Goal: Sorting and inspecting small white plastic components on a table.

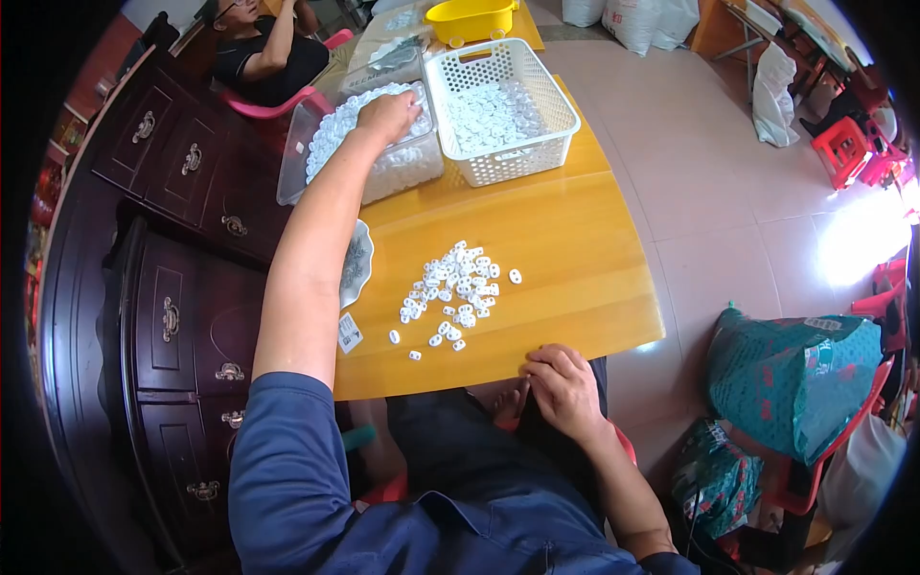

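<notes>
My left hand (pixel 388 117) reaches far across the table into a clear plastic bin (pixel 407 177) heaped with small white pieces. Its fingers are bent down among the pieces, and their tips are hidden. At the near table edge, my right hand (pixel 565 388) has its fingers curled together; whether anything is inside cannot be seen. Between the hands, a loose pile of small white oval pieces with two dark holes each (pixel 460 278) lies on the wooden tabletop (pixel 585 249). A few of these pieces lie apart from it.
A white perforated basket (pixel 517 171) with clear-looking pieces stands right of the bin. A scalloped dish (pixel 357 264) of small grey parts sits beneath my left forearm. Behind are a yellow tub (pixel 470 21) and a seated person (pixel 273 57). Dark drawers (pixel 168 316) flank the left.
</notes>
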`<state>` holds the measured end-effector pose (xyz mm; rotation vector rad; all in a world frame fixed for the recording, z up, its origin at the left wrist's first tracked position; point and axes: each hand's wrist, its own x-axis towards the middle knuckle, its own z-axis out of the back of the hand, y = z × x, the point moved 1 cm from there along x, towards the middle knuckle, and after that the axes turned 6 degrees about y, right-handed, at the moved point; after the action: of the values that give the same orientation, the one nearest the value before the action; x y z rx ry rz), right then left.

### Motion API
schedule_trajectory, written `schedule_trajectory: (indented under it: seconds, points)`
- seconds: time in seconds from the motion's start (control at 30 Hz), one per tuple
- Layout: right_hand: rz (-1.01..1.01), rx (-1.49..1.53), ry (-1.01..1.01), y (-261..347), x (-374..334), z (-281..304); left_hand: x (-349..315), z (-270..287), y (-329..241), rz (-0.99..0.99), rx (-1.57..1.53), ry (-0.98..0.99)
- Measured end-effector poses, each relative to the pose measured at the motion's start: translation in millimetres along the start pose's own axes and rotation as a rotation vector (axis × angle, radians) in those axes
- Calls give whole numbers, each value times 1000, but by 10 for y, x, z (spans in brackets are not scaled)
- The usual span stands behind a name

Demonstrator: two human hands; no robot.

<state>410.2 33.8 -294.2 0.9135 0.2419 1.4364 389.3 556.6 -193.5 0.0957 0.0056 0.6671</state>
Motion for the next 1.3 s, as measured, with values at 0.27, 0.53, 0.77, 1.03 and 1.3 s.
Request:
schedule_trajectory:
  seconds: [0.27,0.53,0.77,1.03,1.3]
  points:
    - [9,-4,-7,17,-14,5,-196,312,116,145,-99,-275]
    - [51,-8,-34,7,-26,-21,-765,774,-119,5,-304,-531]
    - [81,-20,-52,58,-33,0,-2001,324,-901,8,-600,-430]
    - [92,-24,-67,48,-74,-26,-2603,-628,-1058,166,-507,-227]
    - [94,-37,-64,40,-76,-33,-2725,-747,-1073,95,-438,-288]
